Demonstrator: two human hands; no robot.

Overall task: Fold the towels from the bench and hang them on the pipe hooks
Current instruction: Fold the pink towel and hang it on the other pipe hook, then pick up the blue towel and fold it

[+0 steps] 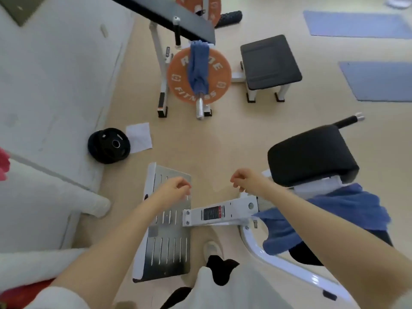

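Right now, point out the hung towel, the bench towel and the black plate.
hung towel (198, 65): head view, middle of the cloth
bench towel (347, 210): head view, upper folds
black plate (108, 145): head view, face beside the hub

The whole view is soft with motion blur. At one o'clock from the right hand (245, 180), a blue towel (330, 217) lies partly hidden under the right forearm (316, 221), its lower edge hanging out of sight behind a white frame tube (263, 248). At twelve o'clock, a second blue towel (198, 65) covers letters on an orange weight plate (198, 76). A pink object (4, 163) at nine o'clock is cut off by the left edge. The warning label (213, 213) is unreadable. Fingertips of both hands curl underneath, unseen.
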